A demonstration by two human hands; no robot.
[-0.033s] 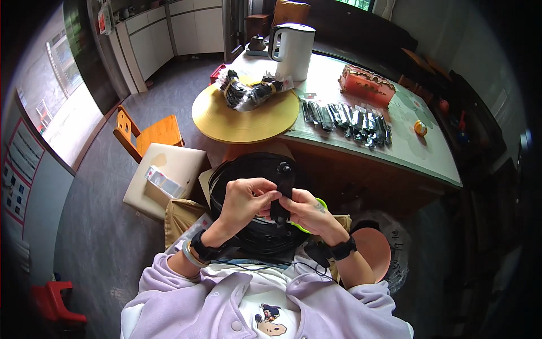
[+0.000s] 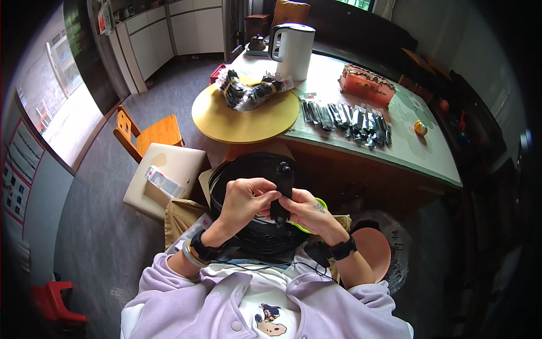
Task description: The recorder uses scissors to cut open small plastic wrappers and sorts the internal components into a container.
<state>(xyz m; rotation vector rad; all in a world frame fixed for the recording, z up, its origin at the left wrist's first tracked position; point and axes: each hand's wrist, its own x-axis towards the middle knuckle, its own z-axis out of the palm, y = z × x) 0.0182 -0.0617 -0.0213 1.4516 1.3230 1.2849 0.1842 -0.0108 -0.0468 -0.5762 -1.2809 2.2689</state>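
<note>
In front of my chest, both hands hold a narrow, upright black item (image 2: pixel 285 179) with a small knob-like top end; its exact kind I cannot make out. My left hand (image 2: pixel 243 202) pinches its left edge with thumb and forefinger. My right hand (image 2: pixel 310 212) grips it from the right, the thumb lying across its front. Underneath is a wide round opening lined with black plastic (image 2: pixel 226 174), partly covered by my hands. A bright green rim (image 2: pixel 322 204) shows behind my right hand.
Ahead, a table (image 2: pixel 435 152) bears a white kettle (image 2: pixel 296 53), a pink box (image 2: pixel 367 87), a row of slim black packets (image 2: pixel 344 120) and an orange ball (image 2: pixel 420 128). Bundled black packets (image 2: pixel 248 95) lie on a yellow round board (image 2: pixel 243 129). A cream stool (image 2: pixel 147 195) stands left.
</note>
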